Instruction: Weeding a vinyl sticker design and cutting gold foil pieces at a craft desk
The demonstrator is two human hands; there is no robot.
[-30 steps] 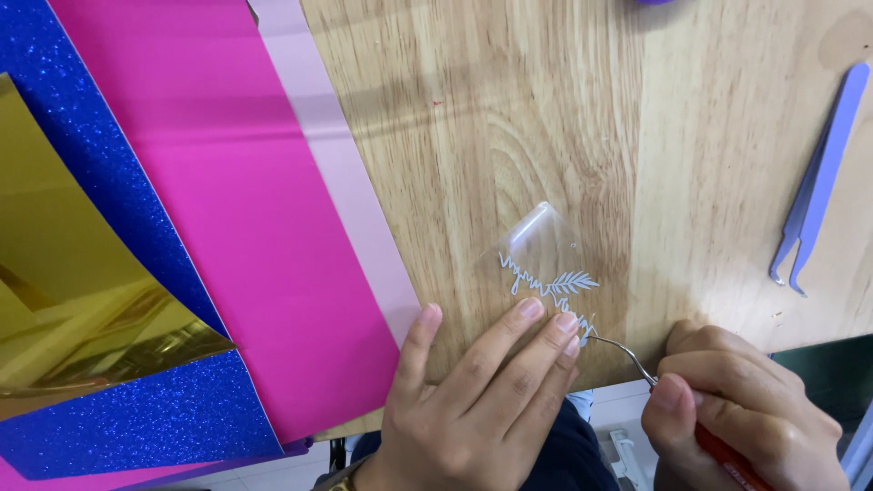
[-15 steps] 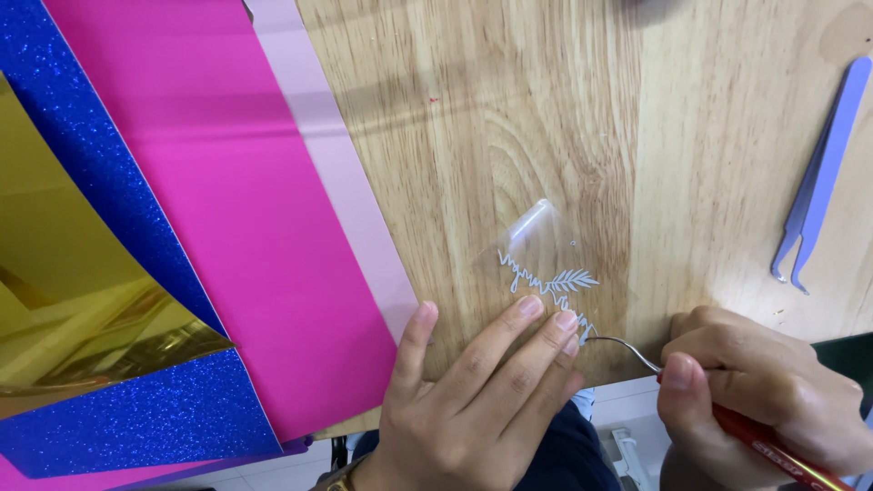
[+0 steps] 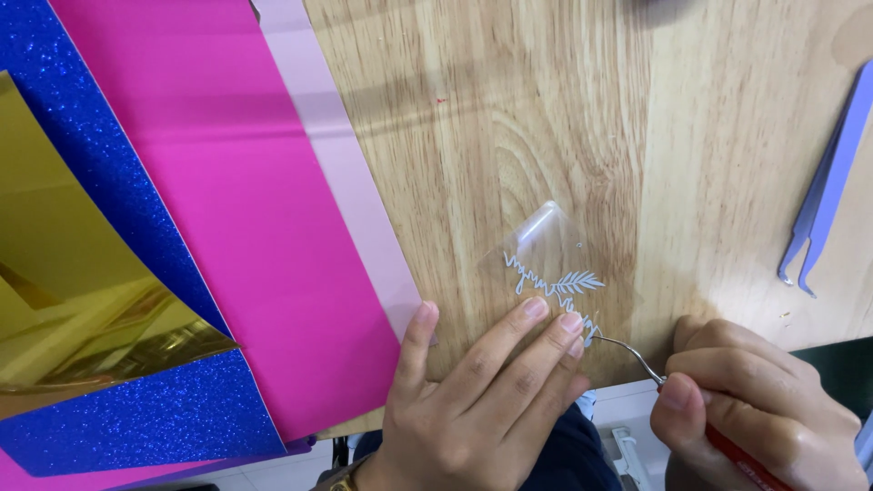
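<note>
While my left hand [image 3: 482, 400] has hardly stirred over the last second, the right hand [image 3: 759, 400] has slid out toward four o'clock, so more of the hooked metal pick [image 3: 627, 350] now shows between the two. I read that as the pick being drawn back a touch — its tip still sits at the lower edge of the white leaf cut-out [image 3: 555, 284], on the clear film [image 3: 536, 245] lying at the bench [image 3: 564, 118] centre.

Left hand lies flat, fingers spread narrow, two fingertips [image 3: 571, 322] pressing the film down. Right hand is curled tight round the pick's red handle [image 3: 741, 459], thumb on top.

At nine o'clock lie pink sheets [image 3: 236, 209], blue glitter foam [image 3: 127, 200] and gold foil [image 3: 64, 273]; lilac tweezers [image 3: 827, 195] rest at three o'clock — untouched.
</note>
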